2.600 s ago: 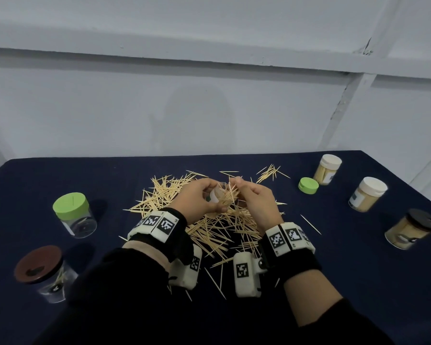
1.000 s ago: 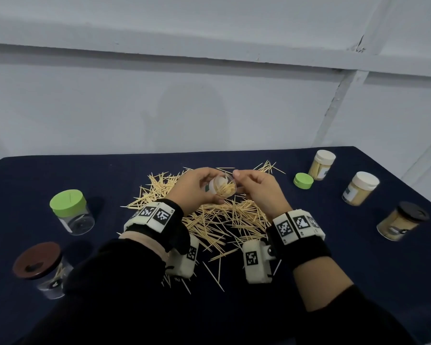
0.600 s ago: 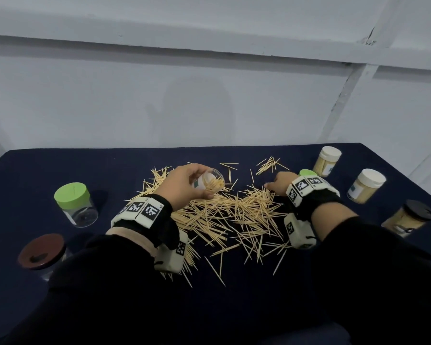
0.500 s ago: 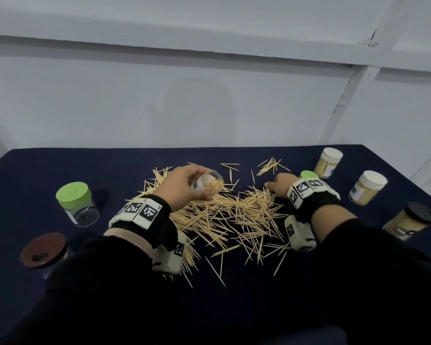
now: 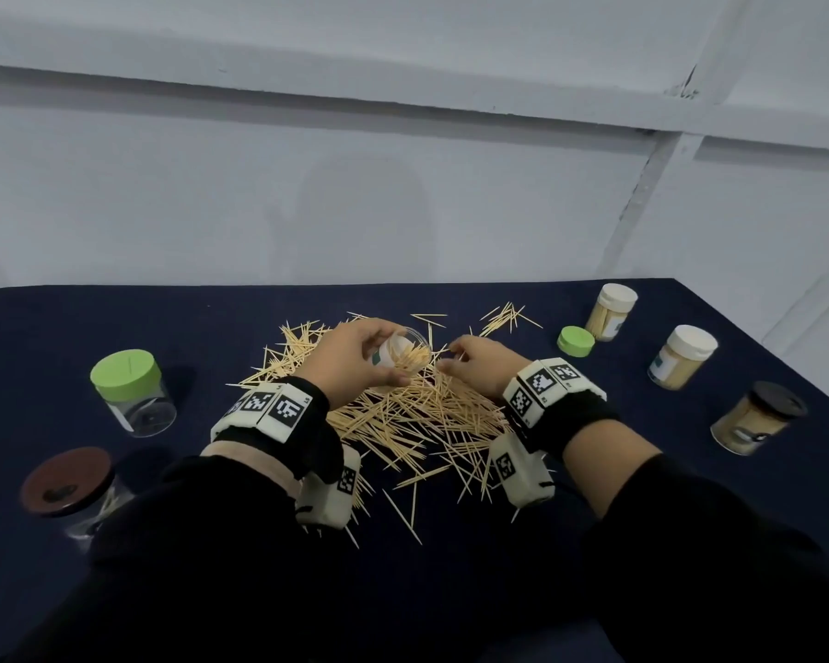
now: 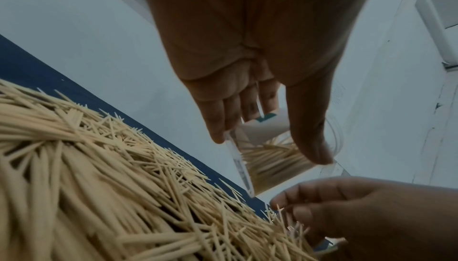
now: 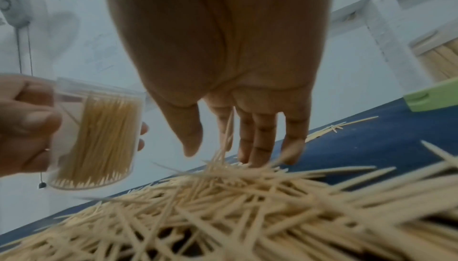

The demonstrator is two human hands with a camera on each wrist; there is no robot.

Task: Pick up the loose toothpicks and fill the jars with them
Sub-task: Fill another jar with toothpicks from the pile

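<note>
A heap of loose toothpicks (image 5: 403, 418) lies mid-table on the dark blue cloth (image 5: 92, 323). My left hand (image 5: 391, 358) grips a small clear jar (image 5: 412, 352) above the heap. The jar is tilted with its mouth toward my right hand and is partly filled with toothpicks. The right wrist view shows this jar (image 7: 99, 136) packed along one side. My right hand (image 5: 451, 363) is at the far edge of the heap, right beside the jar's mouth. Its fingers (image 7: 257, 141) point down into the toothpicks (image 7: 223, 196), and a few stand pinched between thumb and forefinger.
A loose green lid (image 5: 575, 341) lies right of the heap. Beyond it stand two white-lidded jars (image 5: 611, 311) (image 5: 683, 357) and a black-lidded jar (image 5: 757, 418), all holding toothpicks. At the left stand a green-lidded clear jar (image 5: 132, 397) and a brown-lidded jar (image 5: 68, 490).
My right hand has come back left from beside the green lid to the heap next to the jar's mouth. My left hand still holds the tilted jar in about the same place.
</note>
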